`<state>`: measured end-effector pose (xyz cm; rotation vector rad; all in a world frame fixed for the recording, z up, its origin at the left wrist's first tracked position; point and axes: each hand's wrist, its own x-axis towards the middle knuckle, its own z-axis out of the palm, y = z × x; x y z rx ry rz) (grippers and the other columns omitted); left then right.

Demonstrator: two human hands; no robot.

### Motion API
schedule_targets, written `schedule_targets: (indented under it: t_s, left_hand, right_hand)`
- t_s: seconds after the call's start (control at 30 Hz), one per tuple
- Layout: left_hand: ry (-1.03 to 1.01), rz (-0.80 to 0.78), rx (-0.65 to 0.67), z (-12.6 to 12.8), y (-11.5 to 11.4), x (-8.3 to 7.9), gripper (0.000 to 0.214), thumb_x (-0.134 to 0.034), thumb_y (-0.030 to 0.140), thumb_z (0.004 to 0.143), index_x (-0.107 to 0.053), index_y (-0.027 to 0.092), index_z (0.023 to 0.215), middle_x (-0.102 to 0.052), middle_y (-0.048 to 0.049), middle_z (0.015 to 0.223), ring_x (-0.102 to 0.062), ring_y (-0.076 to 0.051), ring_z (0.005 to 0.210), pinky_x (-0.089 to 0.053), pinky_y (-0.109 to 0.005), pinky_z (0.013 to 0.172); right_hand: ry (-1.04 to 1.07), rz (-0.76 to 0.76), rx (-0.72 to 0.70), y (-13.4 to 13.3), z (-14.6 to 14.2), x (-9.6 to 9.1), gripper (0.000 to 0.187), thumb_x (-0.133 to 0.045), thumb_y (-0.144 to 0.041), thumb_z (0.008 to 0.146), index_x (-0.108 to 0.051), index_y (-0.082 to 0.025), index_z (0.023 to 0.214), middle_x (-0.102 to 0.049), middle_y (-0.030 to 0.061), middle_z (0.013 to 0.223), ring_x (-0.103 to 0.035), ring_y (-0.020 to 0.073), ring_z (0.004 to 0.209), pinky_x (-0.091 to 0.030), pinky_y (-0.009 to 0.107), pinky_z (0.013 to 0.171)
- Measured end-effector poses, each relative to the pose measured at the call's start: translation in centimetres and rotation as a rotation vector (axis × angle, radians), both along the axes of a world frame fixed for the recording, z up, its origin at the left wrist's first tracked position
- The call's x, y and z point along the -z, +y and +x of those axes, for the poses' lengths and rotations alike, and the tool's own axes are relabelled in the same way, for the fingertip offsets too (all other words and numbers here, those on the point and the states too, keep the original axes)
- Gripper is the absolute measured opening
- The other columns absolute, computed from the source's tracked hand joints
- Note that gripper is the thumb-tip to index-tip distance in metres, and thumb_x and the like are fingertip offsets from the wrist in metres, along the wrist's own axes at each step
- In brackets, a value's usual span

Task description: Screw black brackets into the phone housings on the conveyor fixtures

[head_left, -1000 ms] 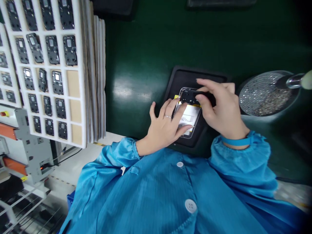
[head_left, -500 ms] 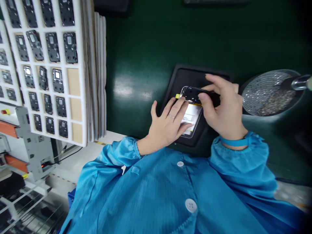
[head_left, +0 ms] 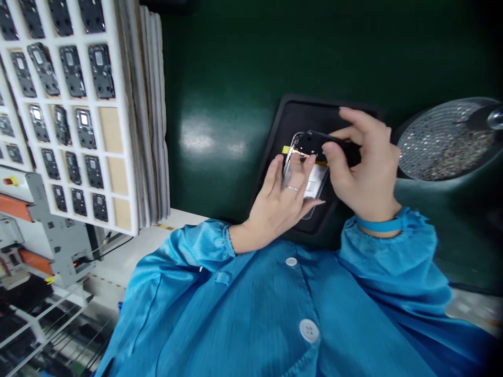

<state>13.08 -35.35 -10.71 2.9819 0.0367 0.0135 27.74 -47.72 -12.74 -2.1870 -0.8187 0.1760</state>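
An open phone body (head_left: 314,183) with a white battery and a yellow tab lies in a black fixture tray (head_left: 293,118) on the green bench. My left hand (head_left: 281,201), a ring on one finger, rests with fingers stretched flat on the phone's left edge and battery. My right hand (head_left: 363,167) pinches a small black cover piece (head_left: 314,142) between thumb and fingers and holds it tilted over the phone's top end.
A white grid tray (head_left: 118,152) with several black parts stands at the left, more trays stacked behind it. A round dish of tiny screws (head_left: 440,141) sits at the right, a metal tool tip above it. Grey racks (head_left: 51,246) lie lower left.
The black cover piece has risen and tilted up off the phone's top end in my right hand. My left fingers have slid upward along the phone. The view has shifted slightly.
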Motion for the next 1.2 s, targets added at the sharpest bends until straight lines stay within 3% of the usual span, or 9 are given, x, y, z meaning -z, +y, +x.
schedule_targets:
  t_s: [0.17,0.3,0.47,0.57,0.67,0.77,0.87,1.0,1.2]
  left_hand:
    - [-0.077,0.044,0.039,0.9,0.1,0.7,0.058,-0.038,0.027,0.114,-0.055,-0.005,0.159,-0.064,-0.0219,0.157,-0.061,-0.037,0.151,-0.04,-0.048,0.137]
    - [-0.042,-0.024,0.054,1.2,0.8,0.0,0.055,-0.036,0.025,0.115,-0.058,0.0,0.159,-0.06,-0.0179,0.164,-0.063,-0.034,0.15,-0.042,-0.047,0.136]
    - [0.046,-0.21,0.008,2.5,5.3,-2.7,0.052,-0.035,0.035,0.118,-0.061,0.016,0.16,-0.075,-0.0103,0.147,-0.077,-0.022,0.126,-0.058,-0.035,0.116]
    - [0.063,-0.265,0.06,4.3,8.3,-3.2,0.049,-0.033,0.027,0.118,-0.062,0.027,0.158,-0.067,-0.0038,0.159,-0.069,-0.02,0.141,-0.055,-0.038,0.118]
    - [0.106,-0.287,0.208,6.0,10.0,-2.1,0.048,-0.037,0.028,0.118,-0.06,0.032,0.16,-0.058,0.0005,0.169,-0.054,-0.02,0.158,-0.042,-0.047,0.131]
    - [0.086,-0.307,0.248,6.5,10.4,-0.2,0.045,-0.044,0.034,0.118,-0.061,0.03,0.159,-0.063,-0.0018,0.165,-0.06,-0.019,0.152,-0.039,-0.044,0.131]
    - [0.021,-0.306,0.235,6.1,10.4,1.1,0.043,-0.05,0.042,0.116,-0.067,0.028,0.153,-0.069,-0.004,0.158,-0.063,-0.02,0.148,-0.035,-0.044,0.131]
    - [-0.024,-0.309,0.214,5.8,10.5,1.6,0.043,-0.051,0.046,0.115,-0.072,0.028,0.147,-0.073,-0.0043,0.152,-0.064,-0.02,0.145,-0.035,-0.044,0.129]
    - [-0.062,-0.33,0.192,6.2,10.3,1.6,0.042,-0.051,0.047,0.115,-0.073,0.029,0.145,-0.072,-0.003,0.155,-0.064,-0.018,0.144,-0.036,-0.041,0.125]
  right_hand:
    - [0.034,0.046,-0.001,-0.2,0.1,0.7,0.048,-0.058,-0.04,0.107,-0.057,-0.025,0.153,-0.071,0.0128,0.138,-0.074,0.024,0.116,-0.056,0.048,0.109]
    - [0.036,0.044,0.005,-0.1,0.2,0.7,0.049,-0.058,-0.041,0.107,-0.057,-0.024,0.153,-0.068,0.0149,0.142,-0.073,0.0243,0.116,-0.055,0.048,0.108]
    - [0.009,0.037,-0.017,0.1,0.4,0.1,0.046,-0.057,-0.039,0.107,-0.06,-0.026,0.151,-0.076,0.0097,0.123,-0.072,0.0219,0.108,-0.051,0.044,0.104]
    - [0.011,0.004,-0.053,0.4,0.4,0.0,0.044,-0.051,-0.039,0.109,-0.06,-0.027,0.151,-0.077,0.0076,0.115,-0.071,0.0214,0.103,-0.047,0.045,0.105]
    - [0.024,-0.015,-0.074,0.5,0.5,0.1,0.045,-0.047,-0.04,0.11,-0.059,-0.028,0.152,-0.077,0.0076,0.116,-0.07,0.0218,0.104,-0.046,0.047,0.105]
    - [0.009,-0.04,-0.086,0.5,0.8,0.0,0.046,-0.047,-0.042,0.111,-0.058,-0.027,0.153,-0.076,0.0087,0.117,-0.069,0.0227,0.105,-0.048,0.047,0.104]
    - [-0.056,-0.037,-0.126,-0.1,0.8,-0.7,0.046,-0.053,-0.045,0.109,-0.063,-0.023,0.148,-0.073,0.013,0.133,-0.068,0.0275,0.12,-0.05,0.051,0.107]
    - [-0.112,-0.085,-0.165,-1.4,0.4,-1.4,0.034,-0.063,-0.046,0.106,-0.071,-0.032,0.136,-0.069,0.006,0.147,-0.065,0.0324,0.135,-0.048,0.059,0.114]
    - [-0.166,-0.059,-0.156,-2.6,-0.4,-0.3,0.041,-0.068,-0.037,0.104,-0.066,-0.037,0.146,-0.066,0.0028,0.153,-0.065,0.0317,0.141,-0.045,0.063,0.12]
